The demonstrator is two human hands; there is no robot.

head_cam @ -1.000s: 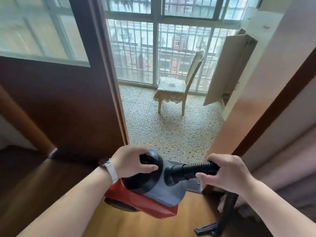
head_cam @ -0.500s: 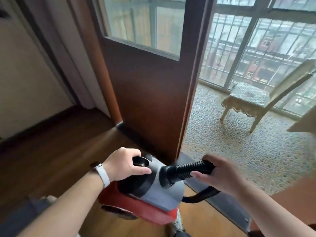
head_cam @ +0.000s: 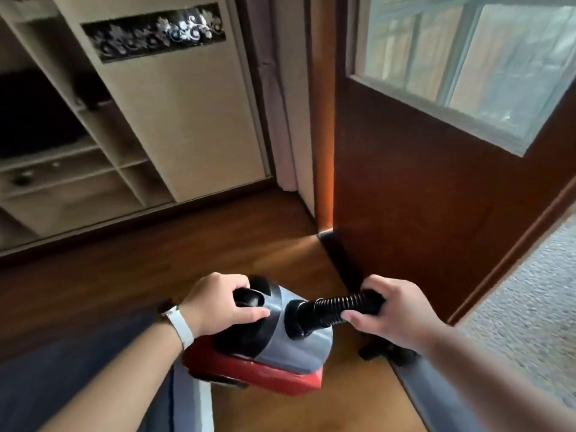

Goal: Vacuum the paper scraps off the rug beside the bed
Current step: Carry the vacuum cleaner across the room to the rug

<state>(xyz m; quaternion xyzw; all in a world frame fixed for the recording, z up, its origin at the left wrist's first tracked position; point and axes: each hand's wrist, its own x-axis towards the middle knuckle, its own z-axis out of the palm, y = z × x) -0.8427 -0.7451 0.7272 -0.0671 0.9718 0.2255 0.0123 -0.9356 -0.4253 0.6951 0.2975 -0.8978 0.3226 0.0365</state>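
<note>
- Head view, hands: the left hand (head_cam: 218,304), with a white wristband (head_cam: 180,325), has its fingers curled round the black carry handle (head_cam: 246,299) on top of the red-and-grey canister vacuum cleaner (head_cam: 280,350). Its thumb lies along the grey shell.
- Head view, hands: the right hand (head_cam: 392,316) is wrapped, fingers and thumb, round the black ribbed hose (head_cam: 336,307), near where it joins the canister.
- Head view, held object: the canister hangs between the two hands, apparently clear of the brown wooden floor (head_cam: 124,275). A black fitting (head_cam: 383,352) shows below the right hand; it cannot be identified.
- Head view, change: over the last second the view has swung leftward. The balcony chair and window bars have left the frame. The pebble-patterned balcony floor (head_cam: 530,307) is reduced to a strip at right.
- Head view, change: the dark brown door with a glass pane (head_cam: 420,198) now fills the right half. A beige shelving unit with a floral band (head_cam: 187,120) has appeared at left.
- Head view, unchanged: both grips are the same as in the earlier frames.
- Head view, task items: neither rug nor paper scraps are visible. The dark blue-grey surface (head_cam: 78,385) at lower left cannot be identified.
- Judgement: the person is probably turning away from the balcony to carry the machine into the room. Vacuuming has not begun.
</note>
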